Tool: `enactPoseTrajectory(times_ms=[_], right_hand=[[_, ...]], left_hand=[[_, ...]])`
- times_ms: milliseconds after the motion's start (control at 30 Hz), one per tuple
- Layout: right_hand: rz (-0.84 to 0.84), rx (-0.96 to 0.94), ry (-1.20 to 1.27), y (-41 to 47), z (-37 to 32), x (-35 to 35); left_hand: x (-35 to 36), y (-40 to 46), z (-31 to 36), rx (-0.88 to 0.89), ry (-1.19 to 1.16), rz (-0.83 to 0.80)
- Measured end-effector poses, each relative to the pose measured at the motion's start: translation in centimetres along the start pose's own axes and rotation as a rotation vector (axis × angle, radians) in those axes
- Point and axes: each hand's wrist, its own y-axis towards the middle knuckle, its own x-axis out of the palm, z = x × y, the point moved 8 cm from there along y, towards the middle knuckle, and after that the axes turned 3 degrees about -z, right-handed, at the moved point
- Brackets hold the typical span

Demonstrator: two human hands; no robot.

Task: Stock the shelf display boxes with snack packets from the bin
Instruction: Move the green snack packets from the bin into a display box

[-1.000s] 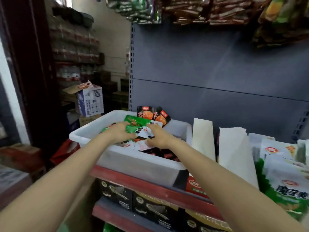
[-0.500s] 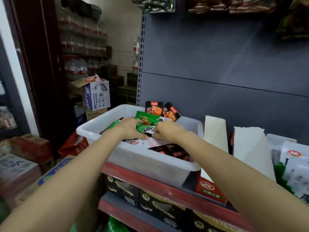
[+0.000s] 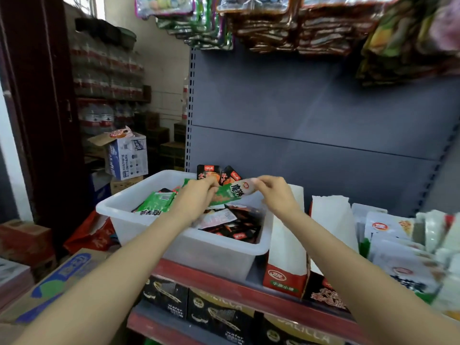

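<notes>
hands: left hand point(image 3: 196, 197) and right hand point(image 3: 272, 192) pinch one green packet point(image 3: 230, 195) above bin point(image 3: 139, 227)
done: boxes point(image 3: 286, 245) right of bin part-filled
left: bin has many packets

I count one white plastic bin point(image 3: 139, 227) on the shelf, and my two hands, left point(image 3: 196, 199) and right point(image 3: 275, 195), share one green packet point(image 3: 229, 195) above it. One more green packet point(image 3: 155, 205) lies inside at the left, and two black-and-orange packets point(image 3: 219, 173) stand against the far wall. The dark packets heaped below are too jumbled for me to number. Just right of the bin I see two tall white-backed display boxes point(image 3: 286, 245). On the lower shelf, three black wafer cartons point(image 3: 219, 312) show.
</notes>
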Motion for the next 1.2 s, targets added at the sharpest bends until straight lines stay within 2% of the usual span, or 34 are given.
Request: enactPoseTrajectory(times_ms=[67,167,233,333,433,533,667,733,833,933,1033,1133,1200], right_hand=[[0.081,0.172,0.218,-0.8,1.2,-1.6],[-0.029,0.442,0.628,-3.0,1.8,-2.1],[-0.112,0.434,0.903,-4.2,0.9,-2.9],[-0.046,0.338,0.968,-5.5,0.0,-6.2],[0.016,0.310,0.947,-6.7,0.4,-9.5],[-0.007,0.259,0.876,-7.9,1.1,-12.3],[-0.039,0.215,0.654,-9.5,2.0,-15.7],[0.058,0.209,0.495,-9.9,2.9,-18.0],[0.215,0.178,0.287,-10.4,4.0,-21.5],[0.286,0.155,0.231,-10.9,4.8,-23.8],[0.328,0.116,0.002,-11.4,4.9,-25.2],[0.285,0.133,-0.133,-11.7,5.4,-25.3],[0.198,0.177,-0.206,-11.8,6.0,-24.9]], left_hand=[[-0.5,-0.4,2.4,0.038,0.002,0.083],[-0.9,-1.0,6.2,0.110,0.007,0.168],[-0.7,-1.4,9.1,0.218,-0.037,0.161],[0.6,-1.4,12.6,0.355,-0.182,0.038],[1.5,-1.3,15.0,0.375,-0.258,0.003],[1.6,-1.4,18.1,0.411,-0.425,0.013],[1.8,-1.1,20.8,0.263,-0.702,0.057],[2.3,-0.7,21.5,0.181,-0.768,0.086],[3.6,-0.2,23.1,0.110,-0.863,0.017],[5.4,-0.3,25.2,0.097,-0.914,-0.104],[7.2,-0.5,26.4,0.067,-0.903,-0.216],[7.7,-0.4,26.9,0.066,-0.841,-0.221],[7.1,-0.5,27.4,0.099,-0.845,-0.190]])
